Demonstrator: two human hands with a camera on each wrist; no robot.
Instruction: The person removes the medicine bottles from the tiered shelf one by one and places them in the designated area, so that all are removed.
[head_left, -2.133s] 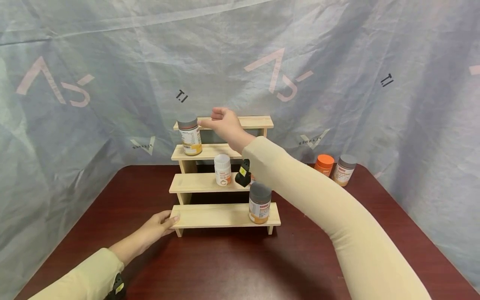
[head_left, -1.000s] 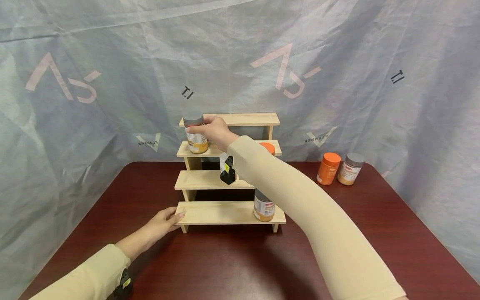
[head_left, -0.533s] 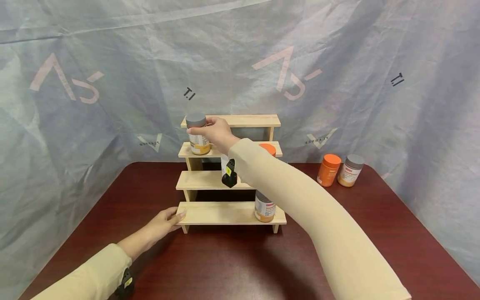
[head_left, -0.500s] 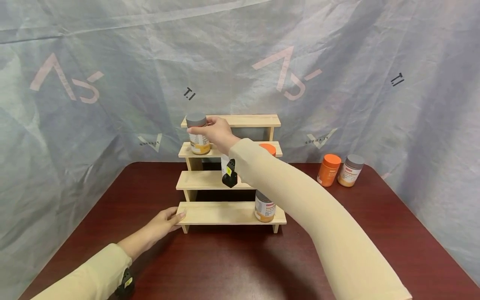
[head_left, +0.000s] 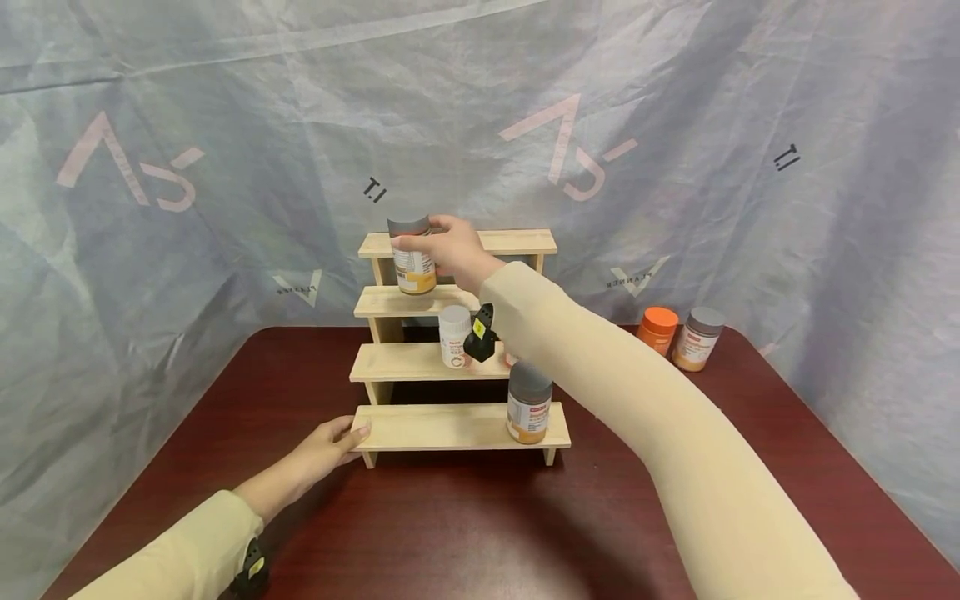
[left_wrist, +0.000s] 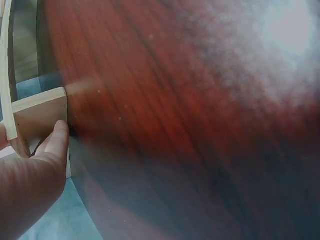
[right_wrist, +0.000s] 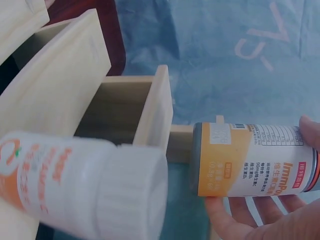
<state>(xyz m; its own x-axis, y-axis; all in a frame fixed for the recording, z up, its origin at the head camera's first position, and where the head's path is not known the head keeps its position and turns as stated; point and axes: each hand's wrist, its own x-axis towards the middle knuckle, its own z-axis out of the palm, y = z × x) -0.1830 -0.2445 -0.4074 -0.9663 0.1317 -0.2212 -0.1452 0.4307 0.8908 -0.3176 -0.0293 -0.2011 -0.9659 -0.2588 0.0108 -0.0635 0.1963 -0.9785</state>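
Observation:
My right hand (head_left: pixel 461 250) grips a grey-lidded supplement jar (head_left: pixel 414 265) with a white and yellow label. It is held upright, raised above the left part of the third step of a wooden tiered shelf (head_left: pixel 420 429). In the right wrist view, fingers and thumb wrap round the jar (right_wrist: pixel 250 160), its base apart from the boards. My left hand (head_left: pixel 326 450) holds the left end of the lowest step; in the left wrist view, the hand (left_wrist: pixel 40 170) reaches round that wooden end. A white bottle (head_left: pixel 454 337) stands on the second step, and another grey-lidded jar (head_left: pixel 528 408) on the lowest.
An orange jar (head_left: pixel 657 327) and a third grey-lidded jar (head_left: pixel 697 340) stand at the back right of the dark red table (head_left: pixel 450 533). A grey cloth (head_left: pixel 675 167) hangs behind. My right sleeve hides part of the shelf's right side.
My right hand has closed round the grey-lidded jar at the left of the third step, then lifted it and moved it slightly right. My left hand has kept its hold on the lowest step.

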